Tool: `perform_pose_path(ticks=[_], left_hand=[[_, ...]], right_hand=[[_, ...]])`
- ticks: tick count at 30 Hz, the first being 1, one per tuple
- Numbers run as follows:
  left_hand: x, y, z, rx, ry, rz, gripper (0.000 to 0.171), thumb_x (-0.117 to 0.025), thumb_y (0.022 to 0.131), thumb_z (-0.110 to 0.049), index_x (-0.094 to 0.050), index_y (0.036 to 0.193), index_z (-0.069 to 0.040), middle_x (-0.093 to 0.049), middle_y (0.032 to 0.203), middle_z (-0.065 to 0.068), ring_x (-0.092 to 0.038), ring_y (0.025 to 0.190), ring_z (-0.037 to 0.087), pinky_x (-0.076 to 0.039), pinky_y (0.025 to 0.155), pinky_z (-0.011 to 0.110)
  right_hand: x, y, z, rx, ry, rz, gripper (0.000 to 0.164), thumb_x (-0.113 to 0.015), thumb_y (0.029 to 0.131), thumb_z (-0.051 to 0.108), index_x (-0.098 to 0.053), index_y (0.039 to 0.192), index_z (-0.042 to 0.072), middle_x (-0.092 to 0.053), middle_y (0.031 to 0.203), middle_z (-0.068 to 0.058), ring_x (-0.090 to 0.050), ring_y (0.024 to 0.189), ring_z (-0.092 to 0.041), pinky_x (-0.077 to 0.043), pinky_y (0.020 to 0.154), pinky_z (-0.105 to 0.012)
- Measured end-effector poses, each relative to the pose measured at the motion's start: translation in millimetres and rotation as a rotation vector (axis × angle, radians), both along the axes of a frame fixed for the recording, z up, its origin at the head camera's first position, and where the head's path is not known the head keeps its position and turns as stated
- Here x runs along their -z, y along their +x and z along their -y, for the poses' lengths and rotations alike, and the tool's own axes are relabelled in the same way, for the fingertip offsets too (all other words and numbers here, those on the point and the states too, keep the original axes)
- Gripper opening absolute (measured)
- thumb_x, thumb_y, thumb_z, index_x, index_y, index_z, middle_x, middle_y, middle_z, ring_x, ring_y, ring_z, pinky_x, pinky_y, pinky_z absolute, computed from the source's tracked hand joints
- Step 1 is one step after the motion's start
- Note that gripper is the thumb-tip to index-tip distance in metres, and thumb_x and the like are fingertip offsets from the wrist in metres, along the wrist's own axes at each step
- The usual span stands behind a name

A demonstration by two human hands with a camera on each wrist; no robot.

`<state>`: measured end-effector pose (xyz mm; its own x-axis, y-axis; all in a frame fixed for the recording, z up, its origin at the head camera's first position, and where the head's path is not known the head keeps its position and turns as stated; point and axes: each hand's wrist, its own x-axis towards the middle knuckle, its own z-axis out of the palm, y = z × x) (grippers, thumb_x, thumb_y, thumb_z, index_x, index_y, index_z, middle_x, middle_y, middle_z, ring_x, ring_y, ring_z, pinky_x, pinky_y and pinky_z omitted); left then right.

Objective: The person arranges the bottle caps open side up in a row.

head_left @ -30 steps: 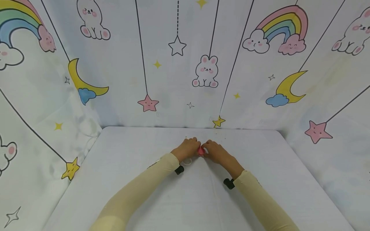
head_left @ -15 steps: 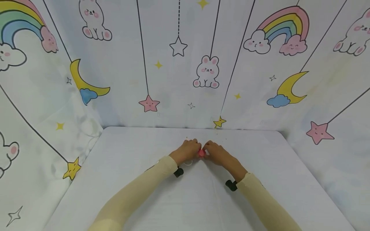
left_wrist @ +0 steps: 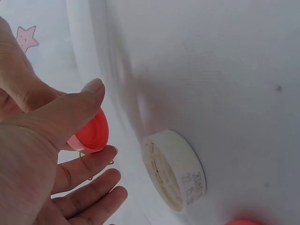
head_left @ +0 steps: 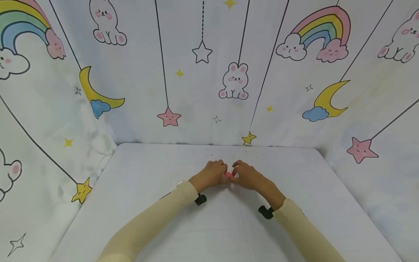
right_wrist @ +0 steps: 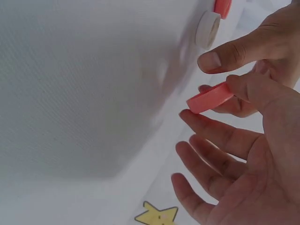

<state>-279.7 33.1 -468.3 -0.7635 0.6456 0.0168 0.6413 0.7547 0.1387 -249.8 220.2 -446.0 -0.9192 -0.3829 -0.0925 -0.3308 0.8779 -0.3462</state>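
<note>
A red ridged bottle cap [head_left: 229, 175] is between the two hands, off the table in both wrist views. My right hand [head_left: 247, 176] pinches it at its edges, thumb at one side and index fingertip at the other, as the right wrist view [right_wrist: 213, 97] shows; its other fingers spread loosely. Around the cap's far side is my left hand [head_left: 211, 174], thumb raised apart from the cap and fingers fairly straight in the left wrist view. The cap's hollow inside [left_wrist: 93, 131] faces the left wrist camera.
A white round lid [left_wrist: 176, 171] with handwriting on its side stands on the table near the left hand. Beyond it is another red object [left_wrist: 244, 222], partly cut off. A printed cloth wall [head_left: 209, 91] rises behind the white table [head_left: 157, 163].
Both hands have come slightly toward the person, and the right hand has shifted a little right. The red cap has tilted between them. The white ring by the left wrist is now hidden.
</note>
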Motion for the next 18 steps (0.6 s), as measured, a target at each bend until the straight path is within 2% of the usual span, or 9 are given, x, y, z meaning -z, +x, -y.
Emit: perform_pose_path(ticks=[4, 10, 15, 18], left_hand=[[0.1, 2.6, 0.7, -0.008, 0.005, -0.018, 0.043, -0.076, 0.095, -0.052, -0.071, 0.111, -0.012, -0.065, 0.113, 0.003, -0.062, 0.114, 0.021, -0.048, 0.107, 0.047], [1.5, 7.1, 1.5, -0.019, 0.031, -0.029, 0.055, -0.076, 0.091, -0.062, -0.071, 0.109, -0.010, -0.066, 0.112, 0.004, -0.063, 0.114, 0.022, -0.045, 0.111, 0.050], [2.8, 9.2, 1.7, -0.019, 0.036, -0.061, 0.045, -0.074, 0.094, -0.058, -0.069, 0.099, -0.014, -0.066, 0.108, 0.002, -0.065, 0.109, 0.021, -0.046, 0.109, 0.048], [2.9, 9.8, 1.4, -0.015, 0.033, -0.087, 0.041, -0.072, 0.096, -0.053, -0.069, 0.101, -0.012, -0.066, 0.109, 0.003, -0.065, 0.108, 0.022, -0.047, 0.107, 0.048]], right_hand=[[2.2, -0.1, -0.9, -0.001, -0.042, 0.033, 0.028, -0.069, 0.103, 0.029, -0.079, 0.102, 0.002, -0.060, 0.142, -0.018, -0.061, 0.128, -0.036, -0.052, 0.105, -0.053], [3.5, 1.3, 0.0, 0.003, -0.088, 0.073, 0.030, -0.067, 0.104, 0.028, -0.079, 0.101, 0.001, -0.061, 0.142, -0.019, -0.062, 0.126, -0.034, -0.055, 0.101, -0.050], [4.1, 1.7, 2.1, -0.005, -0.105, 0.083, 0.035, -0.064, 0.105, 0.029, -0.079, 0.101, -0.002, -0.060, 0.142, -0.021, -0.063, 0.124, -0.034, -0.056, 0.098, -0.048], [4.4, 2.2, 3.3, -0.007, -0.112, 0.087, 0.033, -0.062, 0.106, 0.026, -0.079, 0.102, -0.002, -0.060, 0.142, -0.021, -0.062, 0.125, -0.034, -0.055, 0.098, -0.049]])
